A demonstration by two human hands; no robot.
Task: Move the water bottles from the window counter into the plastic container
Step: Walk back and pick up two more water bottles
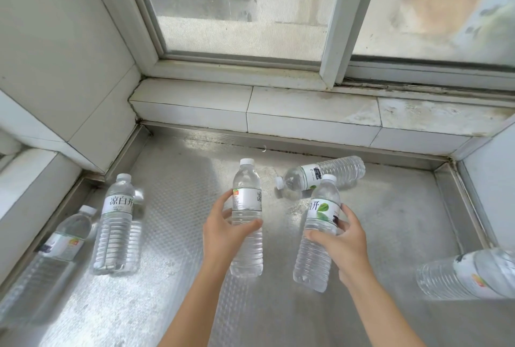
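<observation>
Several clear water bottles with white caps are on the metal window counter [172, 235]. My left hand [223, 232] grips an upright bottle [247, 201] round its middle, just below the label. My right hand [340, 243] grips a second upright bottle [320, 207] with a green leaf on its label. Behind it a bottle [323, 173] lies on its side. Two bottles stand at the left, one [118, 221] nearer the middle, the other [67, 238] against the counter's left rim. Another bottle [471, 274] lies at the right edge. No plastic container is in view.
A tiled ledge [306, 112] and a sliding window [242, 12] rise behind the counter. Tiled walls close it in at the left [55, 54] and right [490, 179]. A raised metal rim [457, 196] runs along the counter's sides.
</observation>
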